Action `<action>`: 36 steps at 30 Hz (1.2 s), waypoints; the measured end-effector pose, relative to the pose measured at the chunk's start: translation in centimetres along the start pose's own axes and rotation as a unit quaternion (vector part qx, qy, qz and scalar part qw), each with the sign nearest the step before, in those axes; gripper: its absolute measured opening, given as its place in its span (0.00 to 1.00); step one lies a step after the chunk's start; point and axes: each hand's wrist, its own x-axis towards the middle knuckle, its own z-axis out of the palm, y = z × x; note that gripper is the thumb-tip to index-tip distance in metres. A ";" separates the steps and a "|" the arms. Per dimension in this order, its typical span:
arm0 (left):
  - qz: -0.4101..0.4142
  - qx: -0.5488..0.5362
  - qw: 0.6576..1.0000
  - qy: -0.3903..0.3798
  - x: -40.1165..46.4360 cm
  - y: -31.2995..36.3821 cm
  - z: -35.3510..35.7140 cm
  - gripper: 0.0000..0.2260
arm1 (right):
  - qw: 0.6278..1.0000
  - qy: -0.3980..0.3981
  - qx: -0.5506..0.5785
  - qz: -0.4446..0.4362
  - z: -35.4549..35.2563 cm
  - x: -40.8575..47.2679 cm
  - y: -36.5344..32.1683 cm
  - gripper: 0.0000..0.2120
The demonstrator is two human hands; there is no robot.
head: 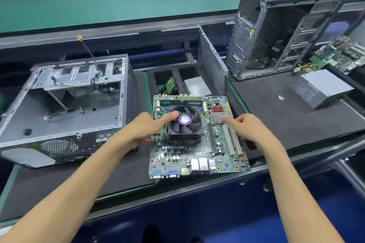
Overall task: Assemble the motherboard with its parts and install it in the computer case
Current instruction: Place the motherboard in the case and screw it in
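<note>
A green motherboard (189, 154) with a black CPU fan (186, 122) and a memory stick along its far edge is in front of me, over the gap between two black mats. My left hand (146, 130) grips its left edge, thumb on the fan and fingers under the board. My right hand (243, 126) grips the right edge, thumb on top near the small heatsink, fingers hidden below. An open computer case (65, 108) lies on its side at the left, its inside bare apart from loose cables.
A second open case (280, 31) stands upright at the back right. A grey power supply (324, 87) sits on the right mat, with another motherboard (343, 53) behind it. A slotted tray (177, 77) with parts is beyond the board. A green conveyor (118, 4) runs across the back.
</note>
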 end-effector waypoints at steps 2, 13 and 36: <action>0.001 0.003 1.000 -0.006 -1.0 -0.3 -1.8 0.39 | 1.000 -0.017 -0.017 -0.017 0.2 -0.6 -1.8 0.33; -0.019 -0.016 0.994 0.103 -3.0 -7.1 -12.3 0.51 | 0.992 -0.021 -0.084 -0.088 6.1 -1.6 -14.1 0.34; -0.089 -0.110 0.989 -0.043 4.2 -21.1 -30.3 0.35 | 0.949 -0.055 -0.291 -0.103 17.9 -1.1 -35.0 0.26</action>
